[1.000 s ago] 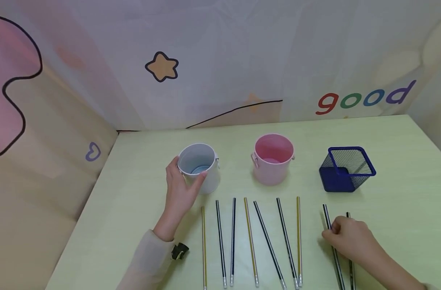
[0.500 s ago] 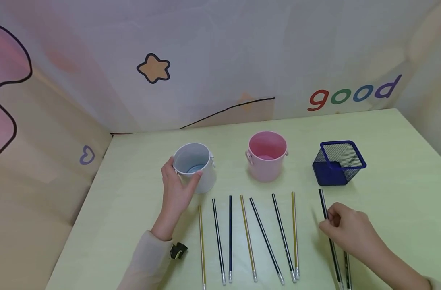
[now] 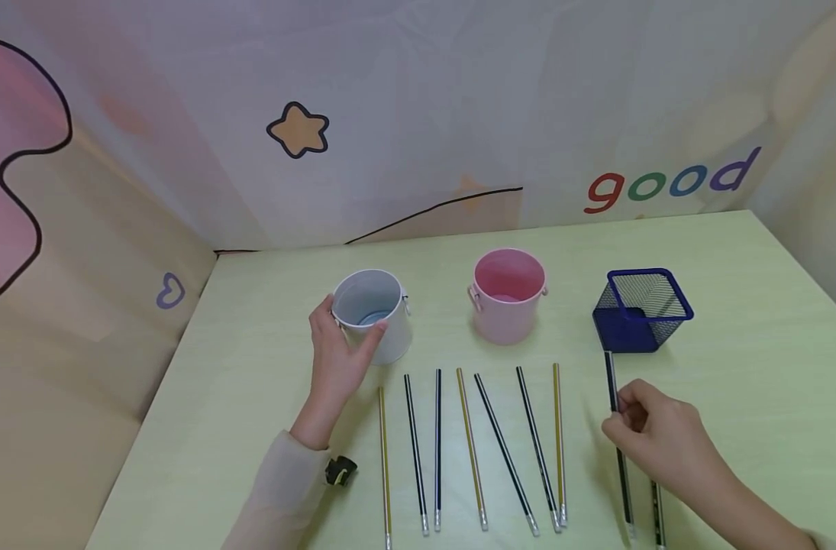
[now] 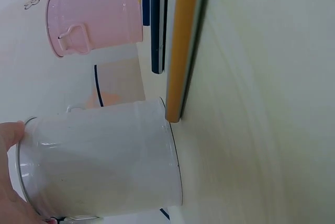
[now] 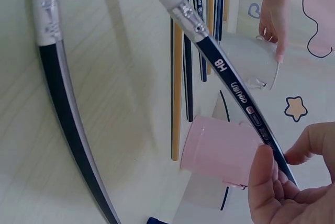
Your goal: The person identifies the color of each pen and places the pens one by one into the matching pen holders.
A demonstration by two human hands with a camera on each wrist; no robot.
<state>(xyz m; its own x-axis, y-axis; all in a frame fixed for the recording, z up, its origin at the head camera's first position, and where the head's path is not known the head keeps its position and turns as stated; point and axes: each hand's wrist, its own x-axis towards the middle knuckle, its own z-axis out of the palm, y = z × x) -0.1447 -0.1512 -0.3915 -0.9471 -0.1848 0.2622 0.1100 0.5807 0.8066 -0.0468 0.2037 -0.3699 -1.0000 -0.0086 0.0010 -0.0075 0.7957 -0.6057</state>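
My left hand [image 3: 338,365] holds a small white bucket [image 3: 395,340] by its rim, thumb on the near side. That bucket [image 4: 104,161] stands upright on the table. With thumb and fingertips, my right hand [image 3: 668,435] pinches a dark striped pencil [image 3: 622,481]. In the right wrist view this pencil [image 5: 230,80] is raised off the table at a slant, its white eraser end toward the camera. Another dark pencil [image 3: 656,508] lies partly hidden below the right hand.
A row of yellow pencils [image 3: 472,451] and dark pencils [image 3: 507,454] lies across the table's front. Behind them are a pink bucket [image 3: 503,327] and a blue mesh pen holder [image 3: 624,328]. A small black object [image 3: 340,470] sits by the left sleeve. A printed backdrop [image 3: 418,114] rises behind.
My right hand has lifted the dark pencil from the table and moved it slightly forward, toward the mesh pen holder. My left hand keeps its hold on the white bucket.
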